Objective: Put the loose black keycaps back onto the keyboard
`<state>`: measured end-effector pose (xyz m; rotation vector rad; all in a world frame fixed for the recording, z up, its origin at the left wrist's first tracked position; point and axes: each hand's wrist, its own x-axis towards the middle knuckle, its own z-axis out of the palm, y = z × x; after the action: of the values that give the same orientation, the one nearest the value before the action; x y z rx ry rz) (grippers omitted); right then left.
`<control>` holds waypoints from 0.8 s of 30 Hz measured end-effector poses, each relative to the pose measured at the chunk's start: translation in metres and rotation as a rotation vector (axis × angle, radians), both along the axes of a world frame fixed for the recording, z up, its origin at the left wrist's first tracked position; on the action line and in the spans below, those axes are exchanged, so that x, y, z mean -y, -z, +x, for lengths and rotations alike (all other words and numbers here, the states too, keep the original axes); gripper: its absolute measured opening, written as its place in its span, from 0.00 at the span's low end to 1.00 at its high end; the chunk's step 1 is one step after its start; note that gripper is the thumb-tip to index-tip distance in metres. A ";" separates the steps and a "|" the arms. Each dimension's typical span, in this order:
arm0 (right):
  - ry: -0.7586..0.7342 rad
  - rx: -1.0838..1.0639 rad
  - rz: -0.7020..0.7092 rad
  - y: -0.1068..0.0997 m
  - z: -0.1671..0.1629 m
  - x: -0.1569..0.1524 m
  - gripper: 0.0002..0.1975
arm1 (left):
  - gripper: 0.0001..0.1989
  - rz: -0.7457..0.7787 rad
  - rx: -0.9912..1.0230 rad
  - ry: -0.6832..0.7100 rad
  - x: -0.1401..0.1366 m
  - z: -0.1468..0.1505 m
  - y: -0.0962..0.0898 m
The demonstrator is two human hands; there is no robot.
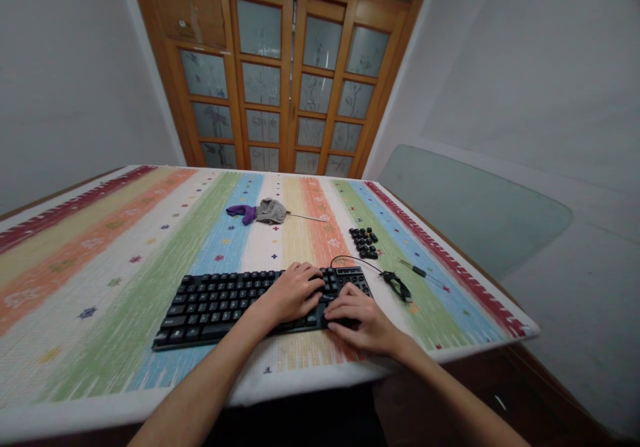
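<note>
A black keyboard (220, 303) lies near the table's front edge, its right part partly covered by my hands. My left hand (293, 293) rests palm down over the keys right of the middle, fingers bent and apart. Close to it, my right hand (363, 320) reaches in from the front right, its fingers and thumb spread over the lower keys. Anything small under the fingertips is hidden. Beyond the keyboard's right end sits a group of loose black keycaps (364, 242). The keyboard's bundled cable (397, 287) lies right of it.
A thin tool with a dark handle (419, 271) lies to the right of the cable. Farther back are a grey and purple cloth item (270, 212) and a thin stick (307, 217). A striped tablecloth (150, 287) covers the table; wooden glass-paned doors (287, 80) stand behind.
</note>
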<state>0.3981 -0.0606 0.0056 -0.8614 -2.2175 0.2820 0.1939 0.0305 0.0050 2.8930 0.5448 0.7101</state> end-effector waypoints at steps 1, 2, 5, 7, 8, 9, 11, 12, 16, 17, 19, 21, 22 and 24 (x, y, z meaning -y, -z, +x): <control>-0.003 0.009 0.011 0.001 -0.001 0.000 0.07 | 0.08 0.000 -0.001 0.000 0.000 0.000 0.001; -0.002 0.019 0.022 0.002 -0.001 0.000 0.06 | 0.08 -0.001 0.000 -0.001 -0.001 0.000 0.001; 0.019 0.048 0.046 0.004 -0.003 -0.002 0.06 | 0.08 0.004 0.002 -0.003 -0.001 0.000 0.003; 0.038 0.061 0.055 0.005 -0.004 -0.002 0.06 | 0.08 0.008 -0.001 -0.003 -0.001 0.000 0.003; 0.045 0.067 0.057 0.005 -0.005 -0.002 0.06 | 0.08 0.010 0.000 -0.004 -0.001 0.000 0.002; 0.051 0.073 0.056 0.006 -0.005 -0.002 0.06 | 0.08 0.010 0.001 -0.004 -0.001 0.000 0.002; 0.057 0.082 0.063 0.007 -0.006 -0.001 0.06 | 0.08 0.012 0.002 -0.005 -0.001 0.000 0.002; 0.061 0.086 0.075 0.007 -0.007 -0.001 0.06 | 0.08 0.015 0.000 -0.005 -0.001 0.000 0.002; 0.098 0.117 0.142 0.007 -0.013 0.003 0.05 | 0.07 0.022 -0.009 -0.007 -0.001 0.001 0.003; 0.115 0.128 0.159 0.008 -0.015 0.004 0.04 | 0.08 0.019 -0.008 -0.006 -0.001 0.001 0.003; 0.150 0.146 0.183 0.010 -0.019 0.006 0.03 | 0.08 0.010 -0.002 -0.003 -0.001 0.001 0.003; 0.183 0.140 0.199 0.013 -0.023 0.007 0.06 | 0.08 0.007 0.001 0.000 -0.001 0.001 0.003; 0.195 0.133 0.203 0.014 -0.024 0.008 0.07 | 0.08 0.008 0.001 0.000 -0.001 0.001 0.002; 0.218 0.120 0.215 0.018 -0.026 0.008 0.09 | 0.07 0.009 -0.001 -0.003 0.000 0.001 0.001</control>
<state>0.3719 -0.0690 -0.0120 -1.0109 -2.1893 -0.1123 0.1946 0.0307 0.0041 2.9019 0.5471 0.7138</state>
